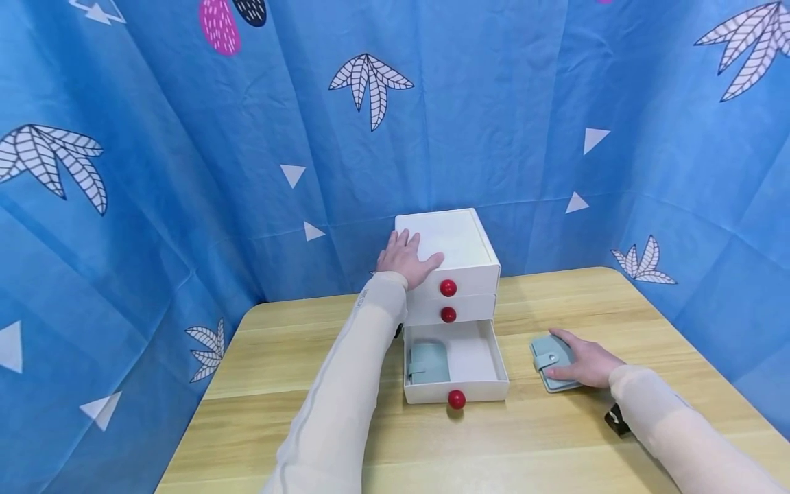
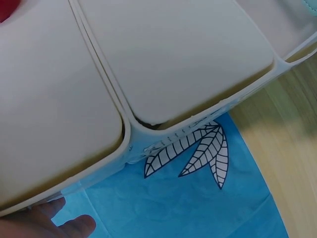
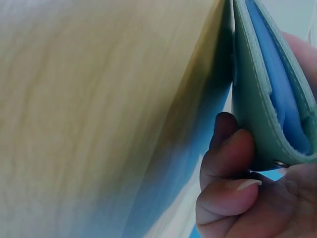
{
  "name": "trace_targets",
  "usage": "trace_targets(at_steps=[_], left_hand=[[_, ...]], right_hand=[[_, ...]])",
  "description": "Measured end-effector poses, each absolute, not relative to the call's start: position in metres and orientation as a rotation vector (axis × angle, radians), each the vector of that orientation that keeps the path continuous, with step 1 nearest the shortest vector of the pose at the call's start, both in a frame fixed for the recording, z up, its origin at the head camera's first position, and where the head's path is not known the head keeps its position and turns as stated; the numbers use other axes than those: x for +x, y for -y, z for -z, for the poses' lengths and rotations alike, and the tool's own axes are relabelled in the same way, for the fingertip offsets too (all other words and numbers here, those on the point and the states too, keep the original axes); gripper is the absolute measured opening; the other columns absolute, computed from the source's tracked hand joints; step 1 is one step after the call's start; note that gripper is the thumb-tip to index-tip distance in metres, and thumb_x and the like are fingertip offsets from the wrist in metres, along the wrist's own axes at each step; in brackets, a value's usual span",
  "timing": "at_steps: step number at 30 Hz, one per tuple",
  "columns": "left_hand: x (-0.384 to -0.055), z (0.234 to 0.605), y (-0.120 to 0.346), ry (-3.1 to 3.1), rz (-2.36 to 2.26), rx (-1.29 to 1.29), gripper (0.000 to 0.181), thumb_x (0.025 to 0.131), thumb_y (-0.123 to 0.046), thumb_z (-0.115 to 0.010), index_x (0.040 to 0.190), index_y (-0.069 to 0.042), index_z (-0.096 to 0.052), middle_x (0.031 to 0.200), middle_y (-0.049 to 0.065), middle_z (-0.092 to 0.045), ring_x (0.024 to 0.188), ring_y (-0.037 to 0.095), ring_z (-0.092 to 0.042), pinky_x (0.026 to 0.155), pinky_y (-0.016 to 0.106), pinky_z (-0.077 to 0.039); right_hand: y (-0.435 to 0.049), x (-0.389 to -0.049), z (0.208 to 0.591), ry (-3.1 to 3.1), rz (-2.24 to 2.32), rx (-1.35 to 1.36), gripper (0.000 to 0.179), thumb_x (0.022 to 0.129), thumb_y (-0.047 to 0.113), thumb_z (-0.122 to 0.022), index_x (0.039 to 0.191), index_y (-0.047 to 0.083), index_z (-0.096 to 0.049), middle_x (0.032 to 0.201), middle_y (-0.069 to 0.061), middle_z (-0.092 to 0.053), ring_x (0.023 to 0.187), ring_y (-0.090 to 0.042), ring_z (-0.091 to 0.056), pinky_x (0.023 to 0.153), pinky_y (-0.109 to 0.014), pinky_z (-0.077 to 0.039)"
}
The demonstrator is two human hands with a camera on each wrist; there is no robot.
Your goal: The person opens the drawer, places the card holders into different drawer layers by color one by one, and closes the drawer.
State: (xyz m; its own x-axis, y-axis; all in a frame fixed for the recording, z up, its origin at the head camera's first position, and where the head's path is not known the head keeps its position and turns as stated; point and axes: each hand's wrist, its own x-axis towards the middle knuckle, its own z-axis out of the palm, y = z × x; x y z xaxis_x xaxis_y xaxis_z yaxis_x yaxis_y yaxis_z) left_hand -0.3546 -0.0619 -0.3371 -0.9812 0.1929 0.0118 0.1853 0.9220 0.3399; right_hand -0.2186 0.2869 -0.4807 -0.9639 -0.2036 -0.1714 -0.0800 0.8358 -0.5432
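Note:
A white three-drawer cabinet [image 1: 441, 240] with round red knobs stands at the back of the table, its bottom drawer [image 1: 475, 392] pulled out. My left hand [image 1: 407, 258] rests on the cabinet's top left edge with fingers spread; some of its fingers show below the cabinet in the left wrist view. Inside the drawer, on the left, lies a pale green wallet [image 1: 429, 361]. To the right of the drawer, my right hand [image 1: 589, 362] grips a second pale green snap wallet [image 1: 551, 353] at the table surface. Bluish sleeves show between this wallet's covers [image 3: 257, 99] in the right wrist view.
The wooden table [image 1: 278, 384] has rounded back corners. A blue patterned curtain [image 1: 494, 123] hangs close behind the cabinet and along both sides. The upper red knob [image 1: 448, 288] and middle red knob [image 1: 448, 314] sit on closed drawers.

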Motion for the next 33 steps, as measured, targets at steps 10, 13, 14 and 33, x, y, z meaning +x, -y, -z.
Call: trace_targets(at_steps=[10,13,14,33], left_hand=[[-0.354,0.337,0.062,-3.062,-0.539,0.299,0.085,0.088,-0.072,-0.037,0.155,-0.022,-0.022,0.161,0.003,-0.013,0.148,0.025,0.000,0.115,0.051,-0.014],[-0.354,0.337,0.062,-3.061,-0.538,0.297,0.085,0.088,-0.072,-0.037,0.155,-0.023,-0.021,0.161,0.002,-0.012,0.148,0.025,0.000,0.116,0.050,-0.014],[-0.354,0.337,0.062,-3.061,-0.537,0.297,0.085,0.088,-0.072,-0.036,0.155,-0.023,-0.021,0.161,0.002,-0.012,0.148,0.025,0.000,0.116,0.050,-0.014],[-0.353,0.338,0.062,-3.080,-0.552,0.324,0.083,0.089,-0.070,-0.037,0.154,-0.020,-0.024,0.160,0.005,-0.016,0.147,0.027,-0.003,0.115,0.052,-0.015]], right_hand=[[-0.291,-0.215,0.478,-2.774,0.916,-0.234,0.091,0.081,0.042,-0.075,0.149,0.003,-0.029,0.132,-0.034,-0.045,0.104,-0.037,-0.053,0.082,-0.046,-0.044],[-0.293,-0.213,0.475,-2.742,0.993,-0.238,0.088,0.081,0.037,-0.076,0.149,0.004,-0.030,0.133,-0.033,-0.044,0.105,-0.035,-0.052,0.082,-0.043,-0.044],[-0.293,-0.213,0.474,-2.731,1.020,-0.238,0.087,0.081,0.036,-0.076,0.149,0.004,-0.031,0.133,-0.033,-0.045,0.105,-0.035,-0.052,0.082,-0.042,-0.044],[-0.299,-0.208,0.471,-2.629,1.184,-0.209,0.079,0.084,0.025,-0.075,0.145,-0.001,-0.032,0.113,-0.021,-0.053,0.095,-0.028,-0.055,0.073,-0.035,-0.047]])
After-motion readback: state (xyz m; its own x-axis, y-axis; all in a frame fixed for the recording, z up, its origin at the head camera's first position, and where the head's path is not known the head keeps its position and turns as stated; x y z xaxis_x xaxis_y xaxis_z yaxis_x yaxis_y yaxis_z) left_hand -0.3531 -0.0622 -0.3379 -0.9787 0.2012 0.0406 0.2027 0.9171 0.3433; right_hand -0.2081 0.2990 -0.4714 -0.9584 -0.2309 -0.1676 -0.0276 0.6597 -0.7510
